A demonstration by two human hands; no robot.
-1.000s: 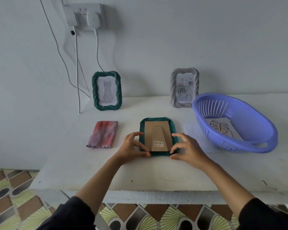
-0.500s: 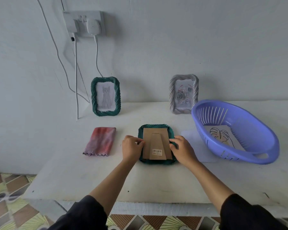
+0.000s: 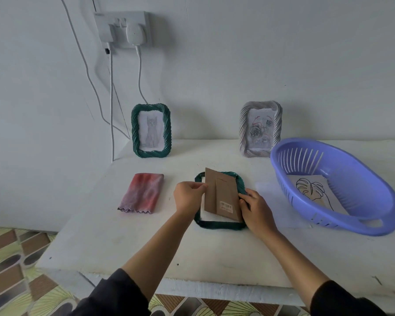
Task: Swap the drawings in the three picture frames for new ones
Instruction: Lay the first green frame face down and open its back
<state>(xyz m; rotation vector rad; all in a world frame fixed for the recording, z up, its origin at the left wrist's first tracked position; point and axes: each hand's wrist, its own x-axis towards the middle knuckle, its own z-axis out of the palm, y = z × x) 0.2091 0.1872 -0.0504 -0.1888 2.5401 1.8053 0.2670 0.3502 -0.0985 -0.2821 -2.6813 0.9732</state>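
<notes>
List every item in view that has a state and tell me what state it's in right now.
Green frame: face down, open.
Cardboard backing: tilted up off the frame, left edge raised.
Left hand: pinching the backing's left edge.
Right hand: pressing on the frame's right side.
Cat frame: upright, drawing in.
Rose frame: upright, drawing in.
Basket: holds a leaf drawing.
Cloth: folded, flat.
Wall plug: plugged in.
</notes>
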